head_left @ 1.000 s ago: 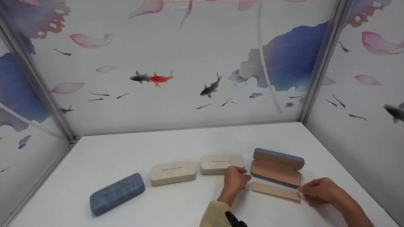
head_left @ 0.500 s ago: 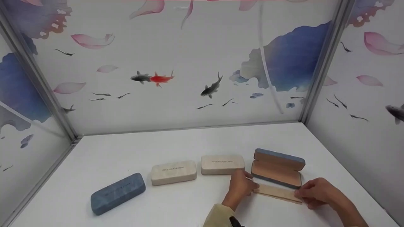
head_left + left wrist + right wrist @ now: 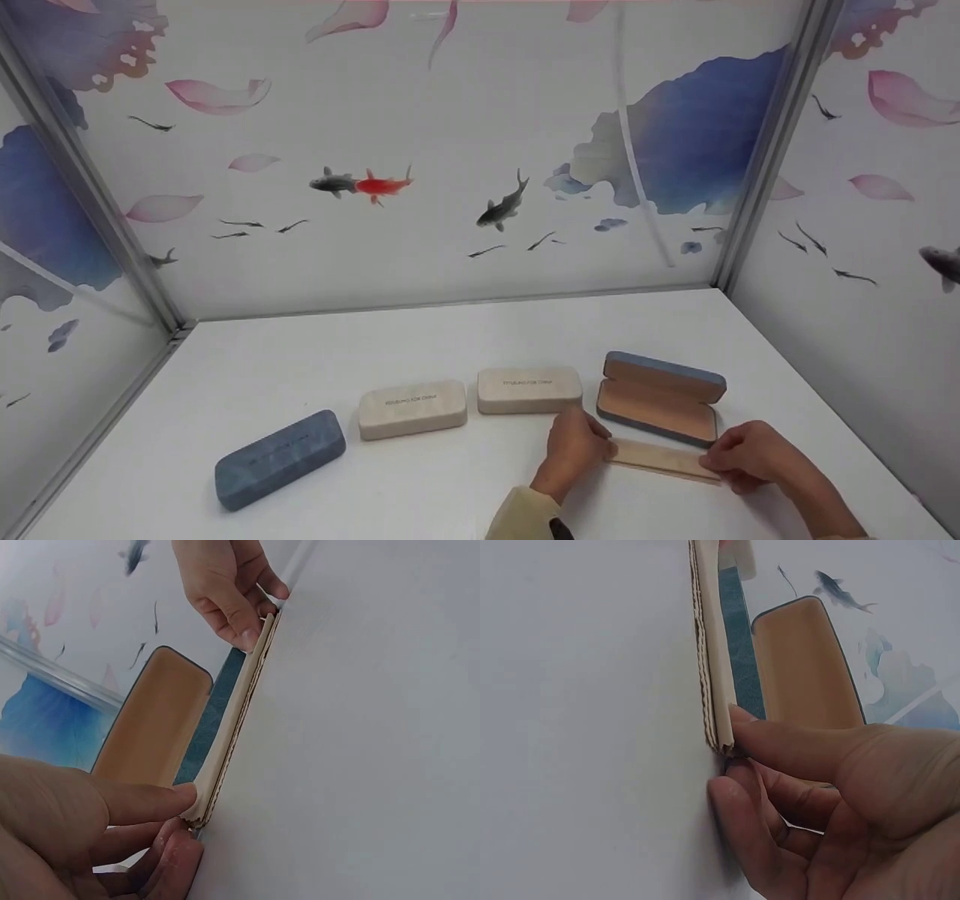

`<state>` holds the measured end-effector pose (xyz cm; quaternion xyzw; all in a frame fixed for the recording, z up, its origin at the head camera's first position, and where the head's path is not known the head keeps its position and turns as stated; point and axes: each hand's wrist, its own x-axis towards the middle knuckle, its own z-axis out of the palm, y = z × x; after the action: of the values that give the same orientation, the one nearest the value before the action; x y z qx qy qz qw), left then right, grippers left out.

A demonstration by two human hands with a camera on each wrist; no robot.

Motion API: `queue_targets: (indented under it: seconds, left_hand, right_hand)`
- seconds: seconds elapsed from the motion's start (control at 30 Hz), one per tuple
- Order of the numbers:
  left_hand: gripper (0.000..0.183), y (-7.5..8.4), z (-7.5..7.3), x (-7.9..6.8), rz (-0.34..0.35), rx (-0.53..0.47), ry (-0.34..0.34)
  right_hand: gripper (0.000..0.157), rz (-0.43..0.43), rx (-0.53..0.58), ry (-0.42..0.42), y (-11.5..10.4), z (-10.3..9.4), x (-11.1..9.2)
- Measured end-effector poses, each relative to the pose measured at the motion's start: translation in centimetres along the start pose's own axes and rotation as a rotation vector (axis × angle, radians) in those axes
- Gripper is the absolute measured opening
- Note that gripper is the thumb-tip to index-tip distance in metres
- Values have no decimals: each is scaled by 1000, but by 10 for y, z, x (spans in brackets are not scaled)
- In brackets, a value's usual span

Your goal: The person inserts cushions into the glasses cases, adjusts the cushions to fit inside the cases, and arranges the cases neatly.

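Note:
A narrow folded strip of corrugated cardboard [image 3: 660, 459] runs between my two hands, just in front of an open blue glasses case [image 3: 656, 421] with a tan lining. My left hand [image 3: 574, 451] pinches the strip's left end. At the other end, my right hand [image 3: 754, 454] pinches it between thumb and fingers. The left wrist view shows the wavy cut edges of the cardboard [image 3: 234, 736], low over the white table, and the left thumb [image 3: 154, 802] on top. In the right wrist view, the right thumb [image 3: 795, 746] presses the near end from above, fingers below.
Two cream glasses cases [image 3: 412, 409], both closed, lie left of the open one; the nearer cream case [image 3: 529, 390] is right behind my left hand. Farther left is a closed blue case [image 3: 281, 459]. Printed panels [image 3: 450, 135] wall the table's back and sides.
My left hand has moved right, from beside the cream case onto the cardboard's left end, and now grips it. My right hand has shifted slightly left and taken hold of the right end.

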<state>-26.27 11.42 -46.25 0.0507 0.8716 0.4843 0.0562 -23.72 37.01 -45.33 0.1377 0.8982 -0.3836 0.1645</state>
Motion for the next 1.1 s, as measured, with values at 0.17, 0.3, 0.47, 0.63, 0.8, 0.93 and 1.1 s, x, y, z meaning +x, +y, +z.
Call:
queue_targets:
  seconds: [0.17, 0.3, 0.47, 0.63, 0.8, 0.93, 1.1]
  left_hand:
    - [14, 1, -4, -2, 9, -29, -25]
    - [12, 1, -8, -3, 9, -105, -74]
    - [7, 2, -15, -2, -26, -170, -121]
    - [5, 2, -19, 1, -82, -164, -120]
    - [7, 3, -21, 3, -126, -242, -118]
    - [14, 2, -23, 5, -149, -282, -112]
    - [16, -1, -25, 7, -173, -328, -114]
  right_hand:
    - [24, -9, -4, -16, -3, -1, -5]
    - [23, -22, -15, -25, -8, -3, -9]
    - [22, -33, 6, -30, -15, -7, -14]
    - [19, -68, 37, -35, -19, -9, -17]
    - [15, -110, 66, -43, -21, -9, -18]
    - [15, -133, 106, -52, -20, -9, -15]
    - [16, -173, 180, -65, -17, -7, -12]
